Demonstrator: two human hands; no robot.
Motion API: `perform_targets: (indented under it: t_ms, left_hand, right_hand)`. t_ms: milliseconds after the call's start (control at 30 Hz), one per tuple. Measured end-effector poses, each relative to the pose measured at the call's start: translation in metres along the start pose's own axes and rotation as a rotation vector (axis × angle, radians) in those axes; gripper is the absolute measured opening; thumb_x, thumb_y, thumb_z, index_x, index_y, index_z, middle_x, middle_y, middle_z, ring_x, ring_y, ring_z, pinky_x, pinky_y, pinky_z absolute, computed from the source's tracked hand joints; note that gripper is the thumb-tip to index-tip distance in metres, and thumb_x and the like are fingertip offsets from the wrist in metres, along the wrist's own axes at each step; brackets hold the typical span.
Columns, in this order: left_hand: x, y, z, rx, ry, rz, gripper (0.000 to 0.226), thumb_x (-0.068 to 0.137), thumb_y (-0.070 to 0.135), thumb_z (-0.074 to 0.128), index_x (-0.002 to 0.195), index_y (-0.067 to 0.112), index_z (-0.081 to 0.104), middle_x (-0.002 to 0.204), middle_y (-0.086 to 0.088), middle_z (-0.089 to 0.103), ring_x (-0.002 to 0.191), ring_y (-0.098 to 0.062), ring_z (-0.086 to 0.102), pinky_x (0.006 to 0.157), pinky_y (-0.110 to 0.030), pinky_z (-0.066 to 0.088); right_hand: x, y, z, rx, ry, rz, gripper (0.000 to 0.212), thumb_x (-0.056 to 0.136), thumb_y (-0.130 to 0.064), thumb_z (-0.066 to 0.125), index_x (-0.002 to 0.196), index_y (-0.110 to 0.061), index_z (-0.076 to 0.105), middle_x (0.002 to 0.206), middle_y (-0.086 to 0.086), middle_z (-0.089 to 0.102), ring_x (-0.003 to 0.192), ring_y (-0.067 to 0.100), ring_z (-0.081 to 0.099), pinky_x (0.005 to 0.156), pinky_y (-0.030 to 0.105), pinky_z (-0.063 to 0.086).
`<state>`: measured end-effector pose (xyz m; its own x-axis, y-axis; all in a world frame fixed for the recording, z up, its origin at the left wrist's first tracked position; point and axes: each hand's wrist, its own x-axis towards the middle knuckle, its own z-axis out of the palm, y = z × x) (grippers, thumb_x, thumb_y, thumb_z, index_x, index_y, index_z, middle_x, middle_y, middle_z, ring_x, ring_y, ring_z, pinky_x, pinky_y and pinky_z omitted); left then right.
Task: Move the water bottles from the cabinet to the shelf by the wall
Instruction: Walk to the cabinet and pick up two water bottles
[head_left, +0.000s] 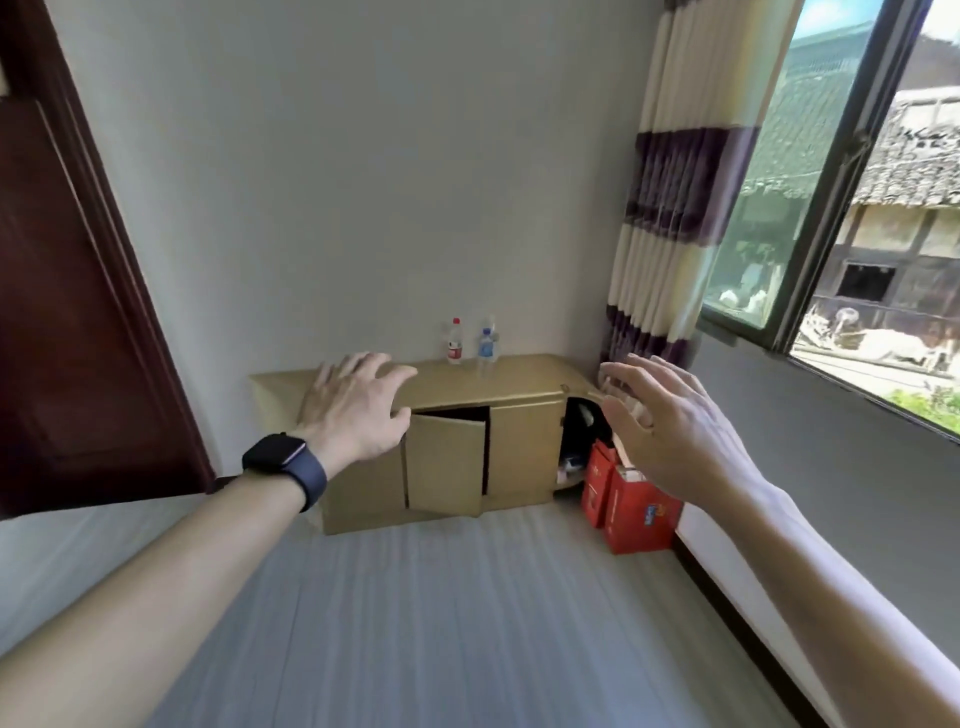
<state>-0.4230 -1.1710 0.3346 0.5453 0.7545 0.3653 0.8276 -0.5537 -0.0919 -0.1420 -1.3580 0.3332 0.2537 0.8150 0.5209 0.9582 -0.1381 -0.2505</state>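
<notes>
From my feed, both hands are stretched out ahead with nothing in them. My left hand (358, 402), wearing a dark watch (284, 465) on the wrist, has its fingers spread wide in front of the left end of the low tan cabinet (524, 447). My right hand (660, 421) is also spread wide, palm turned inward, at about 3 o'clock from the cabinet.

Two water bottles stand upright on the cabinet top against the wall, near 12 o'clock of my view: a red-capped bottle (455, 343) and, just beside it at its 3 o'clock, a blue-labelled bottle (487, 347). Whether they touch I cannot tell.

The cabinet's middle door (445, 460) hangs ajar. Red boxes (631, 506) sit on the floor at the cabinet's 4 o'clock, under the striped curtain (675, 208) and window (852, 197).
</notes>
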Motion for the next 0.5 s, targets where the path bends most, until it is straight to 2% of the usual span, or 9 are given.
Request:
perform_targets:
  t_ms: [100, 300, 500]
  left_hand:
    - [0.072, -0.003, 0.03, 0.007, 0.008, 0.028, 0.056, 0.093, 0.049, 0.049, 0.146, 0.036, 0.038, 0.154, -0.001, 0.037, 0.141, -0.024, 0.032, 0.112, -0.043, 0.027]
    - [0.22, -0.009, 0.118, -0.034, 0.022, 0.013, 0.056, 0.093, 0.051, 0.047, 0.146, 0.038, 0.038, 0.153, 0.001, 0.039, 0.14, -0.023, 0.035, 0.111, -0.044, 0.03]
    - [0.355, -0.039, 0.19, -0.031, -0.006, -0.114, 0.056, 0.094, 0.055, 0.041, 0.148, 0.039, 0.035, 0.153, 0.001, 0.039, 0.14, -0.022, 0.034, 0.113, -0.043, 0.029]
  right_hand:
    - [0.06, 0.028, 0.029, -0.024, 0.017, 0.008, 0.039, 0.1, -0.048, 0.046, 0.138, -0.041, 0.052, 0.153, -0.01, 0.042, 0.146, 0.016, 0.026, 0.117, 0.032, 0.021]
    - [0.201, 0.1, 0.111, -0.039, 0.012, 0.008, 0.039, 0.101, -0.047, 0.044, 0.14, -0.042, 0.05, 0.154, -0.01, 0.04, 0.147, 0.015, 0.022, 0.117, 0.03, 0.019]
    - [0.352, 0.163, 0.19, -0.006, -0.046, -0.027, 0.042, 0.101, -0.047, 0.042, 0.142, -0.041, 0.046, 0.156, -0.009, 0.036, 0.149, 0.013, 0.018, 0.119, 0.032, 0.017]
